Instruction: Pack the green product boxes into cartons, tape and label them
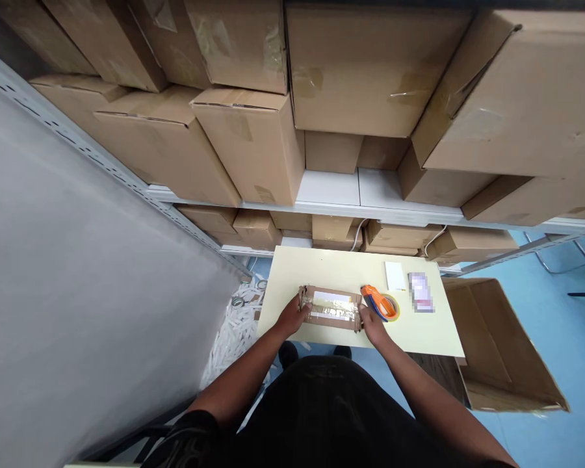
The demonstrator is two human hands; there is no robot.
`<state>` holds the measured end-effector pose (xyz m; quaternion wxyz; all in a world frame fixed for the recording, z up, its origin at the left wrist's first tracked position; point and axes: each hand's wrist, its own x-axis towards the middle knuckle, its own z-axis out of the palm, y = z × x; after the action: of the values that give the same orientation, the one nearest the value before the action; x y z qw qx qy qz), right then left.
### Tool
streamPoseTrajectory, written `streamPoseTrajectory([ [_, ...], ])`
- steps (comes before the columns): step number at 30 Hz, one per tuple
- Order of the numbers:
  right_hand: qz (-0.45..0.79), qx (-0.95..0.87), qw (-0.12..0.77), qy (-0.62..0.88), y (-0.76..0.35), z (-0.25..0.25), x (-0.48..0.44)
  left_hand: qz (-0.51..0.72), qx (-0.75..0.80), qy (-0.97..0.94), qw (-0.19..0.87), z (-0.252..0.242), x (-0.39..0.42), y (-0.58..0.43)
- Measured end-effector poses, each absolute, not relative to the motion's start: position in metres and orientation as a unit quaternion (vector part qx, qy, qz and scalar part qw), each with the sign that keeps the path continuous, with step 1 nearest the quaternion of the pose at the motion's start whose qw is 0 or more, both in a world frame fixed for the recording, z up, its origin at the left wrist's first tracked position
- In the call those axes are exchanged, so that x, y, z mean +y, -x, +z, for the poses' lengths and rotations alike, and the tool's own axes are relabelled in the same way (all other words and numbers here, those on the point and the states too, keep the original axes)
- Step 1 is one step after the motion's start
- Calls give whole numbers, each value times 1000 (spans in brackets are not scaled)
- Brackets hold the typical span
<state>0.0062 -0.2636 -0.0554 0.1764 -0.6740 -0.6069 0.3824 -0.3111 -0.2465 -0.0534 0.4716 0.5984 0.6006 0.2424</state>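
Observation:
A small cardboard parcel (329, 320) with white labels and shiny clear tape across its top is held level over the pale yellow table. My left hand (292, 317) grips its left end, thumb on the top face. At the opposite end, my right hand (372, 325) is closed on the edge, thumb up. Just beyond my right hand lies an orange and blue tape dispenser (379, 302) with a yellowish roll in it. Whether the parcel touches the tabletop I cannot tell.
On the table (419, 341) lie a white card or pad (394, 275) and a blurred purple-white item (421, 292). Shelves (331, 188) of cardboard boxes stand behind. An open carton (509, 344) sits right of the table; paper strips (231, 341) cover the floor at left, beside a wall.

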Motion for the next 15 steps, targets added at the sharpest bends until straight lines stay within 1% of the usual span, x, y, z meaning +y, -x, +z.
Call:
streamPoseTrajectory([
  [4, 436, -573, 212, 660, 16, -57, -271, 277, 594, -593, 469, -62, -269, 315],
  [6, 432, -573, 206, 665, 26, -61, -270, 285, 604, -595, 447, -69, -275, 316],
  [9, 407, -602, 153, 669, 35, -67, -265, 251, 637, -606, 405, -82, -276, 318],
  [12, 381, -652, 83, 651, 31, -71, -264, 182, 646, -616, 412, -95, -276, 328],
  [13, 354, -664, 72, 655, 27, -71, -265, 162, 645, -618, 420, -97, -277, 334],
  [15, 262, -666, 71, 695, 13, -73, -267, 143, 649, -617, 421, -99, -280, 348],
])
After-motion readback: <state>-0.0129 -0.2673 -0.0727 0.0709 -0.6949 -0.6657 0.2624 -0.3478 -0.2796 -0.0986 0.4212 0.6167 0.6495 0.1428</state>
